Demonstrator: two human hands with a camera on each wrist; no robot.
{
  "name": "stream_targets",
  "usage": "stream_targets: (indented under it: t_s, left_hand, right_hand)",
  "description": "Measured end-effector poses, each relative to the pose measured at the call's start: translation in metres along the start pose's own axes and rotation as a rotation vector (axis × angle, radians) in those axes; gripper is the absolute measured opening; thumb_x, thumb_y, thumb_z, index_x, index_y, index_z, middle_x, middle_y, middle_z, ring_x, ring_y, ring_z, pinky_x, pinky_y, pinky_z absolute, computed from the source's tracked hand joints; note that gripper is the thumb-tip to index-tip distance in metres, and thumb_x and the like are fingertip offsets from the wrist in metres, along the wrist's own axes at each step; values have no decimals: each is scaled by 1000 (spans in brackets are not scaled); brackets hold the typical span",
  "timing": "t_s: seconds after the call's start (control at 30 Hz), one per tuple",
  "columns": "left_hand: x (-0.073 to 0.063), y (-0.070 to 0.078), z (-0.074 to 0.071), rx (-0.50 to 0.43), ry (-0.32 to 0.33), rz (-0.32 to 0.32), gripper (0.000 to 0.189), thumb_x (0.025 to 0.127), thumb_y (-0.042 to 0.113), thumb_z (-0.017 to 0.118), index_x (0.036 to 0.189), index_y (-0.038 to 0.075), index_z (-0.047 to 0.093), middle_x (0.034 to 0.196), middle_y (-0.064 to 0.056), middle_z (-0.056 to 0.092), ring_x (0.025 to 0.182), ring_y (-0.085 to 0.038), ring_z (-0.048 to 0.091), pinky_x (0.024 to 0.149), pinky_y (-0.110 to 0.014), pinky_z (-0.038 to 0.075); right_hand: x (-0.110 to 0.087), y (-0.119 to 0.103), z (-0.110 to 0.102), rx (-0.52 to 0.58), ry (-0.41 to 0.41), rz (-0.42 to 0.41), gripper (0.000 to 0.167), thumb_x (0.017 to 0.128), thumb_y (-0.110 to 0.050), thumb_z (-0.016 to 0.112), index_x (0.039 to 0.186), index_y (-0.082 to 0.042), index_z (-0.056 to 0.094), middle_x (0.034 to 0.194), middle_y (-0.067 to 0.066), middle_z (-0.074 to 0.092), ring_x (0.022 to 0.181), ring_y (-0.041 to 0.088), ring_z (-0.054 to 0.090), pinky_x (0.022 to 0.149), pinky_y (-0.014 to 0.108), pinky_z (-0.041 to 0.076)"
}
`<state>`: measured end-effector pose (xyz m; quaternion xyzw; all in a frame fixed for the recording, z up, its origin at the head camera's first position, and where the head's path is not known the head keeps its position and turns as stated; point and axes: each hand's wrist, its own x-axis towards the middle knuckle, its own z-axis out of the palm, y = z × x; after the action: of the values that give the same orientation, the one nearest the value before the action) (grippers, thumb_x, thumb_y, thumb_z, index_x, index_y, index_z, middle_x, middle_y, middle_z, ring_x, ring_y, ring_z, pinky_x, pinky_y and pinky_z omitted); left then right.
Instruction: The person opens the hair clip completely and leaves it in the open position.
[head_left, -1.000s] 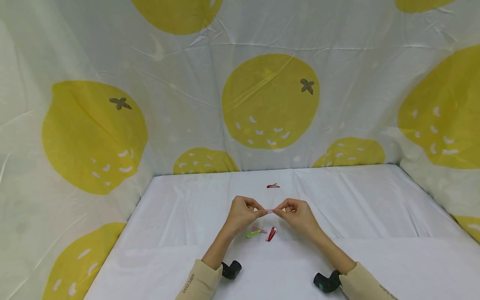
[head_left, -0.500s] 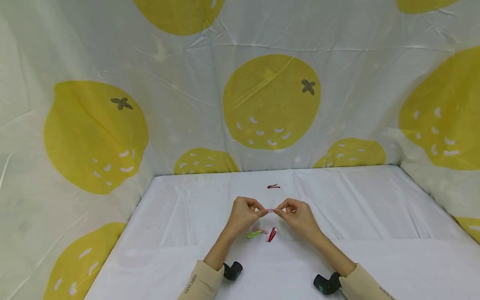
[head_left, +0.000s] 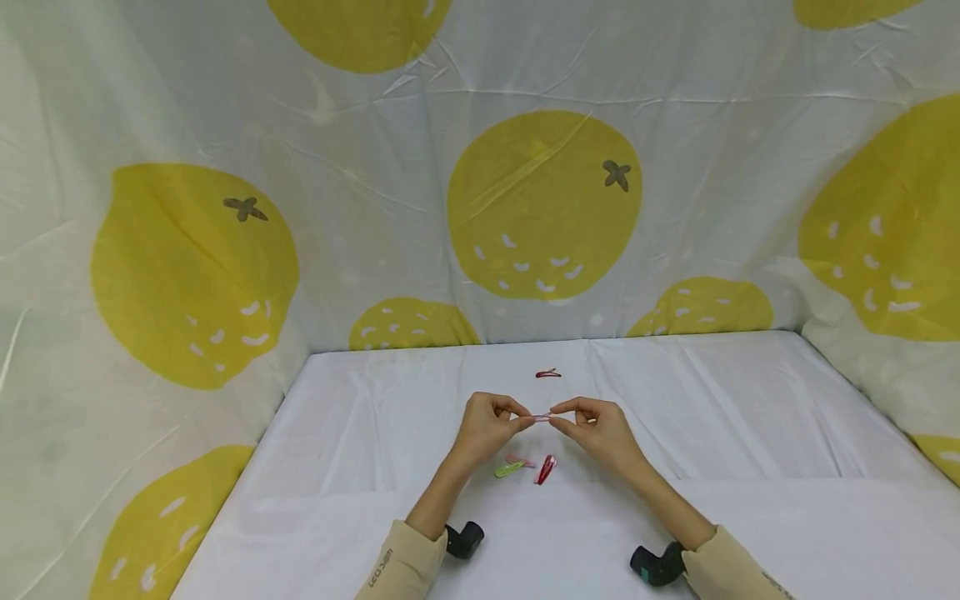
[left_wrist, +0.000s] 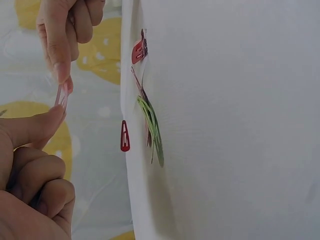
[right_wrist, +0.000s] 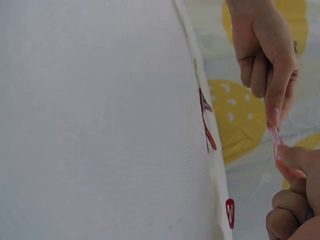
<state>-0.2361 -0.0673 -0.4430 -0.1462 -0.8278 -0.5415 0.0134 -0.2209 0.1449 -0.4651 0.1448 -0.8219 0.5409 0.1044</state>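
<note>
A pink snap hair clip is stretched between my two hands above the table. My left hand pinches one end of it between thumb and index finger. At the other end, the thumb and index finger of my right hand hold it, spread slightly apart in the head view. Both wrist views show the clip's slim loop, its ends covered by fingertips. On the cloth below lie a green hair clip, another pink clip partly beneath it, and a red clip that overlaps something pale pink.
Beyond the hands, a single red hair clip lies on the white cloth-covered table. A lemon-print curtain hangs along the back and sides. Black wrist-camera mounts stick out inward at both cuffs.
The right index finger has lifted a little from its thumb, and the clip's two strands look more separated than half a second ago. The clips on the table stay where they were.
</note>
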Motion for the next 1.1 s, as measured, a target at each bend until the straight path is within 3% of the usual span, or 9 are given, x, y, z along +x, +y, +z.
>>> stream_targets:
  t_s: [0.37, 0.63, 1.1]
  left_hand:
    - [-2, 1, 1, 1, -24, 4, 5, 85, 5, 83, 82, 0, 81, 50, 8, 33, 48, -7, 26, 47, -22, 21]
    - [-2, 0, 2, -11, -28, 6, 5, 86, 5, 82, 85, 0, 82, 50, 7, 34, 49, -7, 27, 47, -21, 21]
    - [0, 0, -2, 21, 1, 13, 6, 86, 8, 83, 88, 2, 84, 55, 5, 40, 53, -10, 31, 49, -20, 22]
  right_hand:
    - [-1, 5, -2, 7, 7, 58, 7, 86, -17, 85, 87, -12, 80, 57, -4, 34, 55, 2, 32, 56, 20, 30]
    - [-2, 6, -3, 9, 0, 61, 5, 90, -13, 81, 91, -9, 82, 57, -5, 38, 55, 2, 34, 54, 19, 29]
    - [2, 5, -2, 83, -17, 196, 20, 90, -21, 82, 99, -4, 81, 57, -5, 40, 56, 3, 34, 55, 21, 29]
